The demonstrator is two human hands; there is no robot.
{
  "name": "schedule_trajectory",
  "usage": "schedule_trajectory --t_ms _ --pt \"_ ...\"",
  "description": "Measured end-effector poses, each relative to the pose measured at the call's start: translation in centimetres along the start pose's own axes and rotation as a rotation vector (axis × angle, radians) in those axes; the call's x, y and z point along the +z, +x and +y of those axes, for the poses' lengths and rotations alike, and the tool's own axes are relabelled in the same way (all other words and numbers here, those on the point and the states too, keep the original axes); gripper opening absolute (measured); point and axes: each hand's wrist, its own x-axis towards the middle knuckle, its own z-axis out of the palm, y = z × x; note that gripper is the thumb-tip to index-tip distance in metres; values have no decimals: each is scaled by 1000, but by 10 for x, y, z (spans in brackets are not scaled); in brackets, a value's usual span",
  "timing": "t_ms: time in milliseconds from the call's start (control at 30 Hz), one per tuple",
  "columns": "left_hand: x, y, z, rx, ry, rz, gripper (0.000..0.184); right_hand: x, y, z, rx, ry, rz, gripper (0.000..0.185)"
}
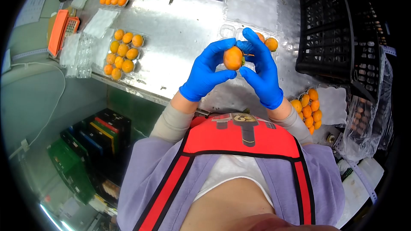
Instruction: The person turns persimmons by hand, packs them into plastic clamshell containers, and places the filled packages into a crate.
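From where I stand, the small orange fruit is up near the middle of the frame, between two blue-gloved hands. The left hand has its fingers and thumb closed on the near-left side of it. The right hand is curled at the stem end; I can't tell whether it pinches the twig or only rests beside it.

That grip by the fingertips worries me most: smooth gloves on a round skin could let the fruit squirt out, and the metal counter below would bruise it. A hard squeeze could mark the flesh too, and a rough tug on the twig might tear the skin around it. Left on, that stiff twig could jab a neighbour.

Just beyond the hands, a clear tray lies open with fruit at its right end; a knuckle could nudge something so light. At the lower right, the right sleeve sits close beside another batch of fruit, so a careless elbow might knock it. On the left, a filled tray lies near the counter's edge, where a bump could tip it off.
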Motion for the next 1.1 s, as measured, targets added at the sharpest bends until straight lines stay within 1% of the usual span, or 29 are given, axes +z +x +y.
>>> schedule_trajectory --t_ms 33,100,200,233,300,367,400,433,467,500,533,567,633,667,733,767,833,867,933,1067,1100 --pt "0 0 0 11 60 -34 62 3 -1 2 0 0 1 63" --pt "0 -1 -3 15 78 -23 61 10 -6 12 40 10 99 55" --pt "-6 -4 -9 26 149 -9 60 17 -7 21 73 24 111 49" --pt "-7 -5 -10 34 203 -5 59 17 -7 21 73 24 111 49" --pt "-8 -6 -10 26 227 9 59 19 -6 23 159 115 106 50" --pt "-8 -6 -10 20 250 24 59 17 -3 23 196 139 92 51" --pt "-9 -6 -11 9 306 42 58 15 -1 23 232 164 79 52" --pt "-10 -5 -11 -3 361 59 57 11 2 26 233 164 78 52" --pt "-11 -3 -13 -4 361 60 57 4 5 30 251 85 83 52" --pt "-14 1 -15 -30 489 157 56 -2 6 33 267 6 88 53" --pt "-17 6 -18 -57 616 255 56 -6 6 29 321 140 171 53" --pt "-21 12 -24 -32 686 340 58 -15 5 32 320 141 170 53" --pt "-31 25 -32 -100 844 397 59 -37 4 43 229 14 261 50" --pt "-36 31 -40 -100 844 396 59 -43 2 45 229 14 261 50" --pt "-43 45 -59 41 1041 391 59 -51 -1 47 305 -27 326 48" --pt "-46 52 -64 40 1040 389 59 -50 -3 47 305 -27 328 48" --pt "-49 65 -69 -7 1228 322 59 -49 -8 49 317 10 337 47" --pt "-49 70 -71 -7 1228 319 59 -49 -11 53 318 10 340 47" --pt "-46 79 -69 -116 1363 327 60 -50 -16 62 343 15 288 47" --pt "-45 89 -79 -120 1367 305 62 -50 -19 66 337 23 251 47" --pt "-46 90 -81 -104 1384 262 60 -50 -18 65 325 32 259 46"
